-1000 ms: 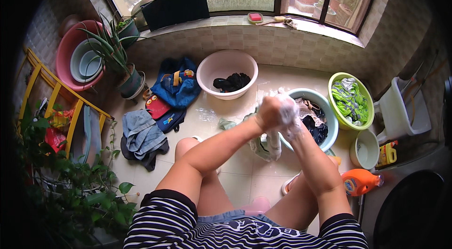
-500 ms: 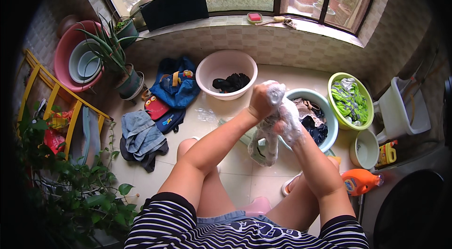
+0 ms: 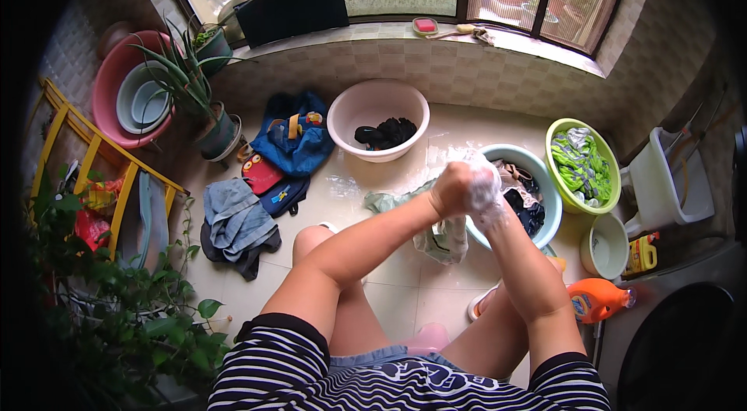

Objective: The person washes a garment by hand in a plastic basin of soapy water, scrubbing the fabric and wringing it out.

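Left hand (image 3: 450,188): fingers clenched on foamy pale-green cloth (image 3: 443,244). Right hand (image 3: 487,195): fingers foam-hidden, grip indeterminable. Round pale-blue basin (image 3: 553,207), 3 o'clock.

Two hands meet up close, out in front of the body.
The left arm (image 3: 377,244) bends at the elbow and slants up and to the right. Its hand (image 3: 451,189) is curled tight like a fist, with its back showing. The right arm (image 3: 537,279) is bent too, and leans up and to the left. The right hand (image 3: 486,189) is right against the left one, white and foamy down past the wrist (image 3: 492,216), so its fingers are hard to see. Both legs (image 3: 354,306) are bent, knees apart, under the arms.
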Tool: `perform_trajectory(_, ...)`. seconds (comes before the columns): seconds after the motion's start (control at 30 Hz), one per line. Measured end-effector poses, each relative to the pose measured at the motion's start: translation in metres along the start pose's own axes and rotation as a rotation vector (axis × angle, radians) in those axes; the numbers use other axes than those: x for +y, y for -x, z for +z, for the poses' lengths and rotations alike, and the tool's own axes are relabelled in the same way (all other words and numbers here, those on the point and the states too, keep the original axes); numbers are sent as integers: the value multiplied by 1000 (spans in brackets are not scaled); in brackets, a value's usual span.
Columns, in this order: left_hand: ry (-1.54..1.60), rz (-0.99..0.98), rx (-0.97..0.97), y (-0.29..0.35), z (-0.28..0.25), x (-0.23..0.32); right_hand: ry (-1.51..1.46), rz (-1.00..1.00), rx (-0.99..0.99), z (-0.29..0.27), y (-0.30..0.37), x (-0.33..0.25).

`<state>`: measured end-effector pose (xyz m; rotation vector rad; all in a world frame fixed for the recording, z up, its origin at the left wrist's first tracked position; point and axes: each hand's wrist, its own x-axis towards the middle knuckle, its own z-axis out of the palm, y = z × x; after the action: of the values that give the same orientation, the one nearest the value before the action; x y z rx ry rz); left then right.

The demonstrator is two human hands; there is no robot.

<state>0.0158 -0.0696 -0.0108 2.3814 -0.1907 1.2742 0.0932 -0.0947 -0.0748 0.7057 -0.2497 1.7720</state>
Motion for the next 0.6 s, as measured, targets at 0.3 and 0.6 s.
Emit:
perform_trajectory(0.3, 44, 118, 44, -1, -3, 14, 1182, -174, 552, 25, 21, -6)
perform_trajectory(0.6, -51, -85, 199, -12, -19, -16, 853, -182, 574, 14, 22, -22)
